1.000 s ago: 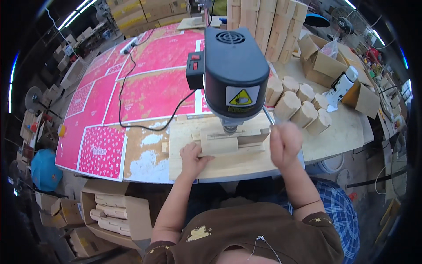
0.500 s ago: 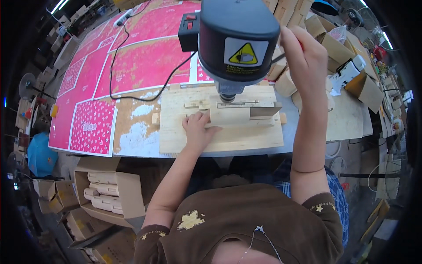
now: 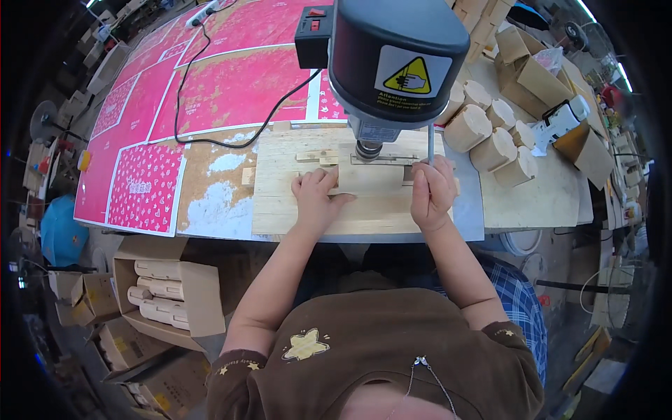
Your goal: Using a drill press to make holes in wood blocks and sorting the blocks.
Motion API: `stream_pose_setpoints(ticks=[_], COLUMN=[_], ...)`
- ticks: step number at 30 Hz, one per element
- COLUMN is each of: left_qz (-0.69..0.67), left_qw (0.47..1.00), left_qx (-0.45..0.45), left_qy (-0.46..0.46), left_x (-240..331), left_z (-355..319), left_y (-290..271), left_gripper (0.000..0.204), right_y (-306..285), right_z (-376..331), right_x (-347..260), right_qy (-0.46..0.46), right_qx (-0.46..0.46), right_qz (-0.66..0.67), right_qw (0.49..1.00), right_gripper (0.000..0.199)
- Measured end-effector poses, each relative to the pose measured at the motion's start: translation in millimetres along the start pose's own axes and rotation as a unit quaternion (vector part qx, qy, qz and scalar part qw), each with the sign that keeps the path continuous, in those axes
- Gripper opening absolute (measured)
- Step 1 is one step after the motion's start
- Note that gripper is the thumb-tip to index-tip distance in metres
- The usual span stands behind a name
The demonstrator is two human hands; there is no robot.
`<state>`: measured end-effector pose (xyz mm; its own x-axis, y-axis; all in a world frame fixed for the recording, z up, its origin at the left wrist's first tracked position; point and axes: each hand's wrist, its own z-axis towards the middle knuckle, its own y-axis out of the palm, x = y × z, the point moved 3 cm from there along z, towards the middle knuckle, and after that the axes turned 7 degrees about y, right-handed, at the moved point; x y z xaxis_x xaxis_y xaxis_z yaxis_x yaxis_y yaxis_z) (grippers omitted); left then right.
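Observation:
A drill press [image 3: 392, 31] with a dark housing stands over a pale wooden board [image 3: 280, 213]. Its metal chuck [image 3: 368, 150] is low, just above a light wooden block [image 3: 365, 183] set on the board. My left hand [image 3: 315, 204] holds the block's left end, fingertips at its side and thumb along its front edge. My right hand [image 3: 432, 192] is wrapped round the lower end of the press's metal lever [image 3: 430, 142], beside the block's right end. Small wooden strips [image 3: 318, 157] lie behind my left fingers. The drill tip itself cannot be made out.
Several round wooden pieces [image 3: 470, 129] stand at the right, before an open cardboard box [image 3: 535, 77]. Pink printed sheets [image 3: 238, 91] with sawdust cover the table's left, crossed by a black cable [image 3: 269, 126]. Below left, another carton [image 3: 203, 294] holds wooden pieces.
My right hand has come down with the lever from beside the drill press housing to near the board. My left hand stays at the block. The view has shifted slightly.

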<state>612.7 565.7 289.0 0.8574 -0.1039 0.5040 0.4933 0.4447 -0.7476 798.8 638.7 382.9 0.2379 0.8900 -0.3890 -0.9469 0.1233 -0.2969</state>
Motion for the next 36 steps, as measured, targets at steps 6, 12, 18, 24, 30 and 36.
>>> stream_pose_setpoints(ticks=[6, 12, 18, 24, 30, 36], left_qz=[-0.015, -0.041, -0.102, -0.126, -0.266, -0.341], left_qw=[1.0, 0.999, 0.994, 0.992, 0.963, 0.93], left_qx=[0.026, -0.02, 0.008, 0.012, 0.002, 0.009], left_qy=[-0.003, -0.025, -0.044, -0.022, -0.042, -0.134], left_x=[6, -2, 7, 5, -14, -54], left_z=[3, 2, 13, 12, -11, -58], left_y=[-4, -2, 0, -7, -58, -136], left_gripper=[0.042, 0.054, 0.04, 0.033, 0.031, 0.02], right_y=[-18, -19, -10, -23, -27, -52], right_z=[26, 156, 165, 24, -26, -31], right_x=[-20, -14, 35, 61, 38, 34], right_qy=[-0.037, 0.104, 0.275, 0.178, 0.24, 0.262], right_qx=[0.017, -0.005, -0.103, -0.263, -0.343, -0.361], right_qz=[-0.006, -0.057, -0.02, -0.082, -0.002, 0.045], right_qw=[0.999, 0.993, 0.956, 0.945, 0.908, 0.894], right_gripper=[0.006, 0.021, 0.029, 0.031, 0.029, 0.029])
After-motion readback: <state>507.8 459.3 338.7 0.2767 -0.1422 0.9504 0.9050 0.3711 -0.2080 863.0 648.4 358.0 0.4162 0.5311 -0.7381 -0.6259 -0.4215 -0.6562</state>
